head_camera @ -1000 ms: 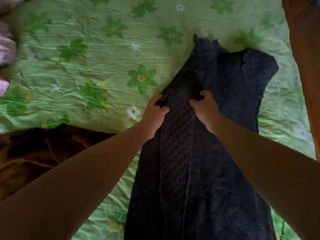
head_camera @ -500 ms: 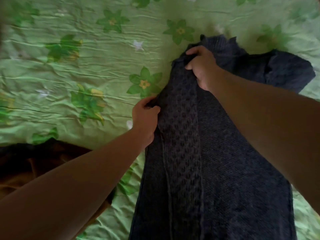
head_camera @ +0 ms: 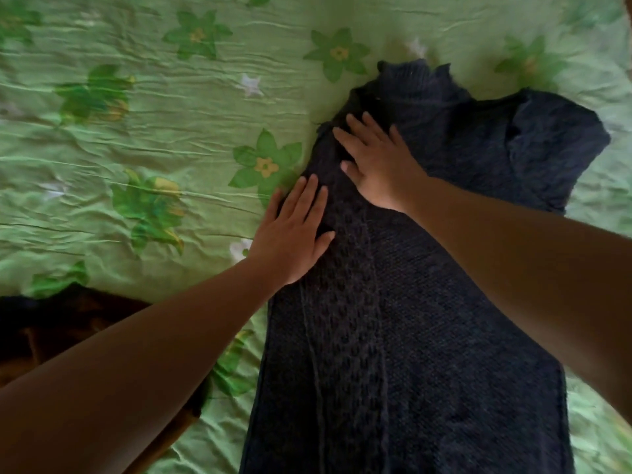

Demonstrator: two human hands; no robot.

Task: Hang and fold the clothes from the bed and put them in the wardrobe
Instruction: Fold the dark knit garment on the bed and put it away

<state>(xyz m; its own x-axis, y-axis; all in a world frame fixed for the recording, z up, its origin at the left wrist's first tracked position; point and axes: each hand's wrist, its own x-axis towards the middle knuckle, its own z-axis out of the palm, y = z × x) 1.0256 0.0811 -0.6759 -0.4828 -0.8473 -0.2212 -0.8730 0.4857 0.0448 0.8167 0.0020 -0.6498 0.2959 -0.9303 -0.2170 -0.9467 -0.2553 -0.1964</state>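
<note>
A dark navy knitted sweater (head_camera: 427, 319) lies lengthwise on the bed, its collar at the far end and a sleeve folded in along the middle. My left hand (head_camera: 294, 230) lies flat with straight fingers on the sweater's left edge. My right hand (head_camera: 376, 162) presses flat on the folded part just below the collar. Both hands are open and hold nothing.
The bed is covered by a wrinkled green sheet (head_camera: 136, 131) with a flower print. A brown garment (head_camera: 51, 336) lies at the near left, partly under my left forearm.
Both hands let go of the knit fabric they pinched and now lie flat on it. The right hand moved from the middle up toward the collar.
</note>
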